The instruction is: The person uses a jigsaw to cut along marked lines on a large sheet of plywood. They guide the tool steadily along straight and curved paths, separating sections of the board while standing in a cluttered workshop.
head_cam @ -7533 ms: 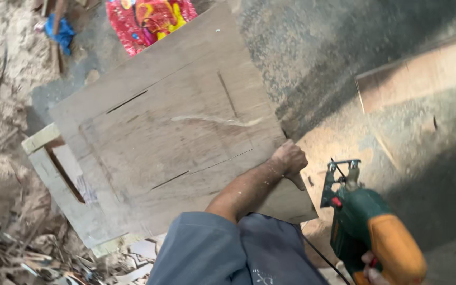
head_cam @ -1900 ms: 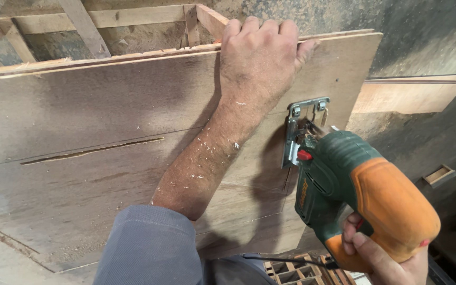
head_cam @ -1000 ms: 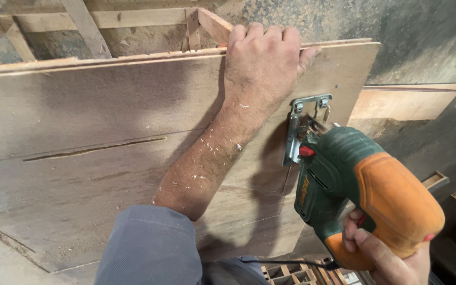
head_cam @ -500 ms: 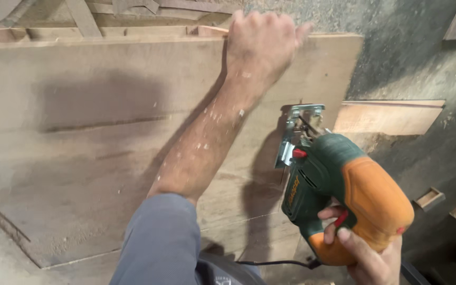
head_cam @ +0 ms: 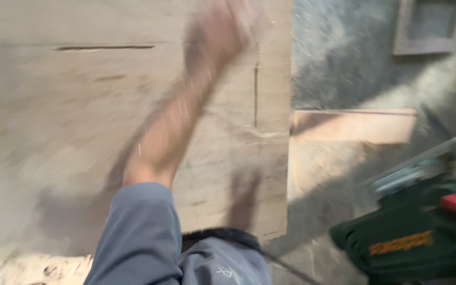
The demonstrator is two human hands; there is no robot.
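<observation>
My one camera rides on my head, looking steeply down and close along my left arm [head_cam: 159, 142] onto the plywood sheet [head_cam: 54, 132], motion-blurred.

The blurred left hand [head_cam: 222, 31] stretches forward on a bare forearm, grey sleeve at the elbow.

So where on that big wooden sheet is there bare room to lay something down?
The plywood sheet is bare left of the left hand and forearm, below the thin slot. A narrower bare strip lies below the vertical cut. It is crowded at lower right, where the green jigsaw sits.
</observation>
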